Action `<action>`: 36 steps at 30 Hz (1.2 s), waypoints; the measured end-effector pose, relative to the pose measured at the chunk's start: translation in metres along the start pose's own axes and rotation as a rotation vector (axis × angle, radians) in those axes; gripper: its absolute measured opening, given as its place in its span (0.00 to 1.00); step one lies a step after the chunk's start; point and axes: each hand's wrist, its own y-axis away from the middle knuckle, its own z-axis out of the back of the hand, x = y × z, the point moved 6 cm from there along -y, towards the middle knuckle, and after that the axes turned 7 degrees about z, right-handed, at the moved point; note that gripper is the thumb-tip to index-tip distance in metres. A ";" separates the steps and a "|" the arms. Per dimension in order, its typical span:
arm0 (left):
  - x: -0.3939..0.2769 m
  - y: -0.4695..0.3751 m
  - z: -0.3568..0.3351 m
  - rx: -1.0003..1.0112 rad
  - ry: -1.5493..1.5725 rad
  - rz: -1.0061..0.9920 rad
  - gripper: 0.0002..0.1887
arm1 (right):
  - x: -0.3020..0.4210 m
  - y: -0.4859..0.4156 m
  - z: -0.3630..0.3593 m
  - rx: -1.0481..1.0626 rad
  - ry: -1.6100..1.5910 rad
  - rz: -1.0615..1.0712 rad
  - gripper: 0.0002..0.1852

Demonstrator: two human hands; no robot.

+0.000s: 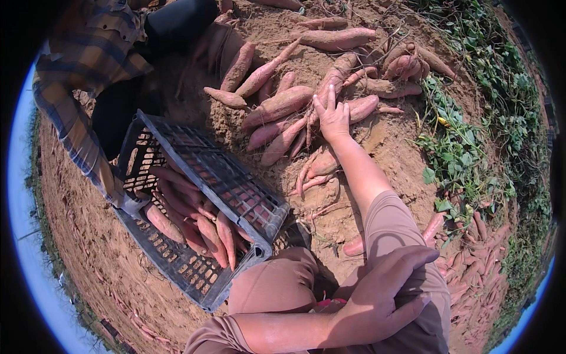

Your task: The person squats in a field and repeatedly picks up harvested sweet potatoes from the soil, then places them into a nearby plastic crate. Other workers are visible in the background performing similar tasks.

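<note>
My right hand [334,116] reaches forward onto a cluster of sweet potatoes. Its index and middle fingers are spread at the lower end of a long sweet potato [339,71]; its underside is hidden, so I cannot tell whether it grips. Beside it lie a thick sweet potato [281,105] and several others joined by thin roots. My left hand [389,292], thumb apart from the fingers, holds nothing and crosses over my right sleeve and leg. To the left, a black plastic crate [201,170] stands tilted, with several sweet potatoes [212,236] inside.
A co-worker in a plaid shirt [95,48] is at the left, a gloved hand [132,205] at the crate's edge beside a sweet potato. Green vines [460,150] run along the right. A large heap of sweet potatoes [475,278] lies at lower right on sandy soil [398,155].
</note>
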 end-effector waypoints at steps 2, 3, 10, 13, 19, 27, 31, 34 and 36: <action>0.002 0.002 -0.004 0.028 0.024 0.018 0.28 | -0.001 0.005 -0.002 0.068 -0.111 0.082 0.29; 0.002 0.002 -0.004 0.015 0.007 0.006 0.28 | -0.001 0.007 0.000 0.112 -0.169 0.113 0.28; 0.004 0.009 -0.008 -0.031 0.036 0.062 0.24 | -0.074 0.075 0.064 0.046 -0.427 0.240 0.26; 0.003 0.008 -0.010 0.005 0.005 0.045 0.24 | -0.096 0.141 0.083 0.307 -0.401 0.367 0.28; 0.007 0.009 -0.020 0.051 0.026 0.051 0.23 | -0.097 0.179 0.100 0.464 -0.610 0.121 0.39; 0.019 -0.010 -0.015 -0.003 -0.066 0.064 0.22 | -0.055 0.149 0.014 0.382 -0.599 -0.680 0.45; 0.018 -0.017 0.006 -0.207 -0.126 0.017 0.20 | -0.047 0.189 0.049 0.132 -1.831 -0.945 0.35; 0.025 -0.023 0.016 -0.292 0.062 -0.037 0.21 | -0.033 0.245 0.124 -0.020 -2.452 -1.157 0.32; 0.030 -0.023 0.018 -0.320 -0.076 -0.031 0.26 | -0.036 0.247 0.159 -0.192 -2.617 -1.157 0.33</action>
